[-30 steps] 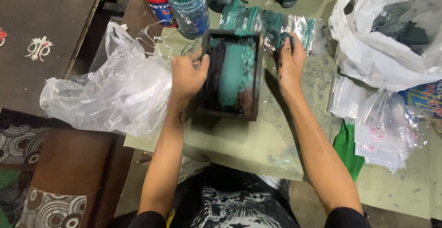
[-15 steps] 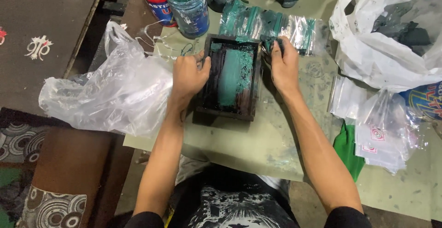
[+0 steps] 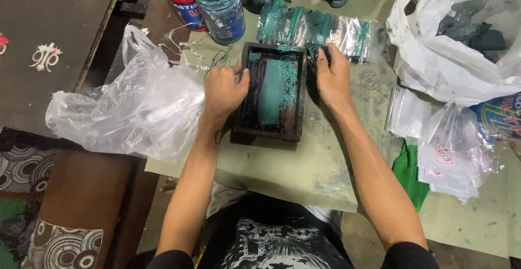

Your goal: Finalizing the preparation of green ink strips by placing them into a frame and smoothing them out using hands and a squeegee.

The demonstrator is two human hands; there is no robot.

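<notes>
Your left hand (image 3: 225, 90) grips the left edge of the small dark printing frame (image 3: 273, 92), smeared with green ink, lying flat on the table (image 3: 304, 166) in front of you, while your right hand (image 3: 332, 76) clasps its right edge, just near of the ink-streaked plastic sheets (image 3: 315, 27).

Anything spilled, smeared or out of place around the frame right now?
Yes. Green ink is smeared on the clear plastic sheets behind the dark frame, and faint green stains mark the table paper near its front edge. Both hands, left hand and right hand, grip the frame's sides. Nothing looks tipped over.
</notes>
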